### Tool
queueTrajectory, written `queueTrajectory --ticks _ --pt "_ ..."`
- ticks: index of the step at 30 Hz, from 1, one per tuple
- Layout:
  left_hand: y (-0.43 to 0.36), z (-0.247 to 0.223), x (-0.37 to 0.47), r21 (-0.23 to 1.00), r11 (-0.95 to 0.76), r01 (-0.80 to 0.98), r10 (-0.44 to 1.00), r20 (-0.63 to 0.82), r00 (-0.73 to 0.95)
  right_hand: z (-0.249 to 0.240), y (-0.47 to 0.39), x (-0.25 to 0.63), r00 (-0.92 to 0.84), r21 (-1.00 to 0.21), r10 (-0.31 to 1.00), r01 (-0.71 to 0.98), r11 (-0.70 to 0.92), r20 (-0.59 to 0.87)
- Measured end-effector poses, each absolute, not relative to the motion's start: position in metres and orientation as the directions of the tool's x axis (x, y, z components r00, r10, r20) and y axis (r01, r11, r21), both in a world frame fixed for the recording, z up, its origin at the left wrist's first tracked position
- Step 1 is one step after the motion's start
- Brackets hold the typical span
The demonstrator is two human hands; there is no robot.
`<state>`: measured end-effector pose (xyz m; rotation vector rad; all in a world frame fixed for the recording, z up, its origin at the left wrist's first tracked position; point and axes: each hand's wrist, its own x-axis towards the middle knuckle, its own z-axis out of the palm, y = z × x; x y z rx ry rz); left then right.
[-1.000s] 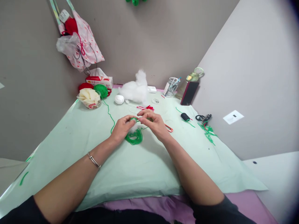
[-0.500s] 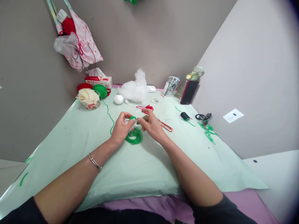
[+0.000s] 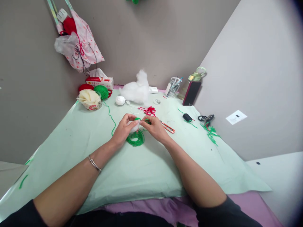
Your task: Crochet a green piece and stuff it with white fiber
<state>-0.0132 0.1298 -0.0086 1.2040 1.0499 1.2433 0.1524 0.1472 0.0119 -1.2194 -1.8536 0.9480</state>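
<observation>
As the right hand [image 3: 155, 128] closes in, pinching something indistinct, both hands now seem joined over the fluffy white fibre [image 3: 134, 127] the left hand [image 3: 121, 129] grips.

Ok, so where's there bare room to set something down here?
Pale green cloth lies bare between the left forearm and right forearm, nearer than the green yarn coil; also between the left forearm and printed tub. It's crowded farther back, around the red yarn tangle and white fluff.

Head-worn view, facing forward and down, table [image 3: 146, 171] close below
</observation>
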Motion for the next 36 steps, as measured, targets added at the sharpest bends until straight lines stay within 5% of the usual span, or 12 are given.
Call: queueTrajectory --ticks 12,24,30,36 --pt "0.136 -0.009 -0.018 0.998 -0.063 -0.011 0.997 0.063 -0.033 0.012 0.133 0.142 -0.349 -0.808 0.915 0.469 0.358 0.203" --pt "0.127 -0.006 -0.011 0.988 0.021 -0.151 0.986 0.005 0.169 0.014 0.141 0.147 -0.195 -0.846 0.962 0.465 0.261 0.19" --pt "0.135 -0.011 -0.015 0.994 -0.031 -0.103 0.997 0.037 0.062 0.02 0.136 0.147 -0.331 -0.881 0.931 0.38 0.28 0.154" --pt "0.129 -0.01 -0.012 0.993 -0.11 -0.044 0.994 0.109 -0.026 0.011 0.141 0.139 -0.255 -0.898 0.955 0.368 0.239 0.15"
